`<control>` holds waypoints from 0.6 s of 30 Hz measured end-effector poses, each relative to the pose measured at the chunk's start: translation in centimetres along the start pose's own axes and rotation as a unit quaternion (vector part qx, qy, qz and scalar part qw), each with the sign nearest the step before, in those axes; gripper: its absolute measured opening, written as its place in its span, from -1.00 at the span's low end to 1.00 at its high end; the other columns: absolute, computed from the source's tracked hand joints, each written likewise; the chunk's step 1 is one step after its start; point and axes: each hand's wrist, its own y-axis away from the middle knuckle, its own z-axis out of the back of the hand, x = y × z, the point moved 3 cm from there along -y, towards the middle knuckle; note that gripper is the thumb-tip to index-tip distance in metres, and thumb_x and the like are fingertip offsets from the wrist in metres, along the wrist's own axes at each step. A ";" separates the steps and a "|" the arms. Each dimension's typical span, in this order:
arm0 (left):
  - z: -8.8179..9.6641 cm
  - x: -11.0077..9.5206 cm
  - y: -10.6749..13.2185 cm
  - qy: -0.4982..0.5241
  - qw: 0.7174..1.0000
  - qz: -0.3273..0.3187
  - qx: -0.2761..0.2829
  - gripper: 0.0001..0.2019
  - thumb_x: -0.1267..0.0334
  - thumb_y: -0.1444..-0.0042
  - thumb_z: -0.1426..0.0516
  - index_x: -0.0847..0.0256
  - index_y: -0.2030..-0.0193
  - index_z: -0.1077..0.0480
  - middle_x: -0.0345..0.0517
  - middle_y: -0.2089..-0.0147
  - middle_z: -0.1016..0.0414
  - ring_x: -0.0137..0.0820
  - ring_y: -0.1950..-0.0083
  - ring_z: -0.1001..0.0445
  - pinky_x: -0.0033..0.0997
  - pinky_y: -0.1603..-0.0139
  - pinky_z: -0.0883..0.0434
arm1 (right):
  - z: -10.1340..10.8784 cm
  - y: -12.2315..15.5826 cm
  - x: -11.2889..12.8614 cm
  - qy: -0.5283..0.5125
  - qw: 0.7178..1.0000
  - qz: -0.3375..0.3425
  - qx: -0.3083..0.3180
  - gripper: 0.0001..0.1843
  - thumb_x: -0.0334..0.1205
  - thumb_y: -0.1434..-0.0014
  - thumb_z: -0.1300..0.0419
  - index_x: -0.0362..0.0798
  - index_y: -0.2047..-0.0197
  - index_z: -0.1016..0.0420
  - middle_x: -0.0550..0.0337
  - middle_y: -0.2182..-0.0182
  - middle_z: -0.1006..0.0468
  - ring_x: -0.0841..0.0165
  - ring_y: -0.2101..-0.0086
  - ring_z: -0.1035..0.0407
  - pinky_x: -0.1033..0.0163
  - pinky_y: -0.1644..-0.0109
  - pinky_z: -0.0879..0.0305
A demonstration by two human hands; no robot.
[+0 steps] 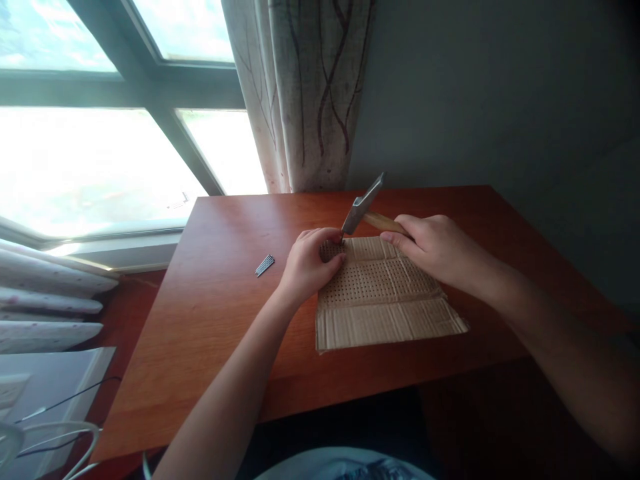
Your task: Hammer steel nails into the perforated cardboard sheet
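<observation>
A flat piece of corrugated cardboard (385, 303) full of small holes lies on the reddish wooden table (215, 320). My left hand (310, 263) rests on the cardboard's far left corner, fingers curled in a pinch; what they hold is hidden. My right hand (435, 247) is closed round the wooden handle of a hammer (367, 203). The hammer's metal head is tilted down, its face just above my left fingertips. A small bundle of nails (265, 265) lies on the table left of my left hand.
A patterned curtain (305, 93) hangs behind the table beside a bright window (90, 167). A grey wall stands at the right. White cables (55, 433) and folded pale fabric (45, 300) lie at the lower left, off the table.
</observation>
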 end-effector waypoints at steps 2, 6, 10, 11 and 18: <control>0.1 0.2 0.2 0.020 1.000 0.006 0.006 -0.65 0.44 0.01 -0.30 0.13 0.05 -0.50 -0.12 0.06 -0.64 -0.21 -0.05 -0.55 -0.07 -0.19 -0.41 | 0.1 0.1 -0.1 -0.001 1.000 -0.003 0.001 -0.57 0.07 -0.34 -0.14 0.03 0.48 -0.22 0.32 0.66 -0.29 0.41 0.62 -0.17 0.23 0.46 0.08; -0.4 1.1 0.4 0.078 0.996 0.036 0.015 -0.61 0.40 -0.01 -0.31 0.14 -0.02 -0.49 -0.07 0.03 -0.63 -0.22 -0.05 -0.56 -0.10 -0.17 -0.44 | 0.4 0.0 -0.3 -0.009 1.000 -0.005 -0.005 -0.55 0.09 -0.34 -0.12 0.03 0.49 -0.20 0.32 0.67 -0.28 0.42 0.63 -0.15 0.23 0.47 0.09; -0.9 1.7 0.5 0.155 0.986 0.062 0.014 -0.60 0.40 -0.02 -0.31 0.18 -0.04 -0.47 -0.04 0.02 -0.62 -0.27 -0.04 -0.58 -0.19 -0.15 -0.47 | 1.0 -0.5 0.1 -0.018 1.000 0.003 -0.014 -0.53 0.10 -0.33 -0.12 0.03 0.51 -0.19 0.34 0.69 -0.24 0.43 0.65 -0.11 0.22 0.48 0.11; -0.9 1.7 0.6 0.167 0.984 0.068 0.014 -0.61 0.40 -0.02 -0.30 0.18 -0.03 -0.47 -0.04 0.02 -0.62 -0.28 -0.04 -0.58 -0.20 -0.15 -0.47 | 1.1 -0.6 0.2 -0.018 1.000 0.007 -0.014 -0.53 0.10 -0.33 -0.13 0.03 0.51 -0.19 0.34 0.69 -0.24 0.43 0.65 -0.11 0.22 0.47 0.10; -1.2 1.7 0.7 0.202 0.975 0.096 0.004 -0.59 0.40 0.00 -0.32 0.19 -0.03 -0.48 -0.04 0.01 -0.62 -0.26 -0.06 -0.56 -0.18 -0.19 -0.43 | 1.2 -1.1 1.3 0.044 0.997 -0.012 0.056 -0.61 0.01 -0.38 -0.09 0.02 0.45 -0.22 0.28 0.61 -0.33 0.40 0.57 -0.20 0.21 0.42 0.04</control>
